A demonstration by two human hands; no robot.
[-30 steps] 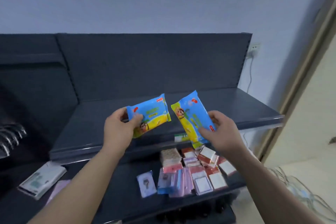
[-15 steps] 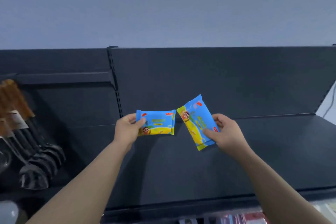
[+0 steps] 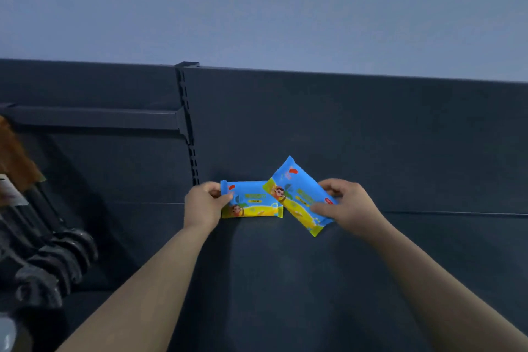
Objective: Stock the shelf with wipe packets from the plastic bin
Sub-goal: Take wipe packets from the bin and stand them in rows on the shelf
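Observation:
Two blue and yellow wipe packets are held over the dark shelf (image 3: 285, 280), close to its back panel. My left hand (image 3: 203, 206) grips the left packet (image 3: 251, 200) by its left end; that packet stands level on its long edge at the back of the shelf. My right hand (image 3: 347, 207) grips the right packet (image 3: 300, 194), which is tilted with one corner up and overlaps the left packet's right end. The plastic bin is out of view.
The shelf's back panel (image 3: 371, 137) rises behind the packets, with a slotted upright (image 3: 188, 128) to their left. Dark hanging utensils (image 3: 48, 260) and a brown item (image 3: 17, 163) fill the bay at the far left.
Both hands moved forward and set the packets nearer the back panel. The left packet turned level and upright, and the right packet now overlaps it. The view shifted up and left.

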